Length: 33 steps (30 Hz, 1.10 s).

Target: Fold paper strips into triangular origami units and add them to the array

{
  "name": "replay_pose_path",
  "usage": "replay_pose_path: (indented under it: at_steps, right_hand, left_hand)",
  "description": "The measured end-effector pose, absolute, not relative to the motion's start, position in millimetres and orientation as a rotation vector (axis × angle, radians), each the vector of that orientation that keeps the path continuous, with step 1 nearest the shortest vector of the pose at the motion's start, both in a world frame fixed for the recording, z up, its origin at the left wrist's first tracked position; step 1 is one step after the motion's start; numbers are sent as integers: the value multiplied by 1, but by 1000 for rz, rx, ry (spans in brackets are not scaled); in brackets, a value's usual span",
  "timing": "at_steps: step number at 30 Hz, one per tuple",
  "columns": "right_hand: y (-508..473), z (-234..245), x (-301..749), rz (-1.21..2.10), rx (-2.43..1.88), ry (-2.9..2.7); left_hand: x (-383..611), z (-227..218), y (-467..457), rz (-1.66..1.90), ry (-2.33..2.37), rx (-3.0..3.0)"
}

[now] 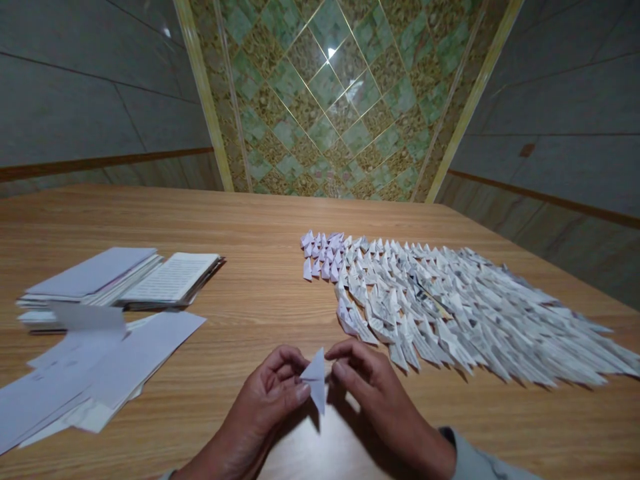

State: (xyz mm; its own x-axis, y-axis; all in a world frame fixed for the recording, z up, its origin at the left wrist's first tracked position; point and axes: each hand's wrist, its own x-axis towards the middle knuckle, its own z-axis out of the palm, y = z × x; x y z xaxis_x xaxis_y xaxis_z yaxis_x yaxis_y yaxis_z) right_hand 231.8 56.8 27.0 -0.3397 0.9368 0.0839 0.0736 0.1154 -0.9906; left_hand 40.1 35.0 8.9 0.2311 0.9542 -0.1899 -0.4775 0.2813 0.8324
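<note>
A small folded white paper triangle point(316, 381) stands upright just above the table, pinched at its left side between the thumb and fingers of my left hand point(273, 393). My right hand point(373, 383) is close beside the triangle's right edge, its fingers bent and a little apart, with nothing seen between them. Whether a right fingertip touches the paper is hard to make out. Right of and beyond my hands stand many folded paper pieces point(430, 300) in tight rows, mostly printed paper. A smaller group of plain pale folded pieces point(323, 253) sits at their left end.
Loose paper strips point(135, 360) lie overlapping on the left of the wooden table point(260, 280). Behind them are a stack of pale paper point(95, 270) and a stack of printed sheets point(173, 277). A tiled wall point(327, 120) rises beyond the far edge.
</note>
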Motion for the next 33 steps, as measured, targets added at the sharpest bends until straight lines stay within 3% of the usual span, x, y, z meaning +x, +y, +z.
replay_pose_path:
  at_steps: [5,13,21,33]
  right_hand:
    - [55,23,224,1549,-915,-1488]
    - [53,17,218,1477,-884,-1528]
    - [46,15,211,849,-1095,-1822]
    - [45,13,209,409,-1016,-2025]
  left_hand:
    - [38,2,39,1140,890,859]
    - [42,6,36,1113,968,980]
    - [47,7,30,1152,1075,1018]
    - [50,8,27,1209,1145,1157]
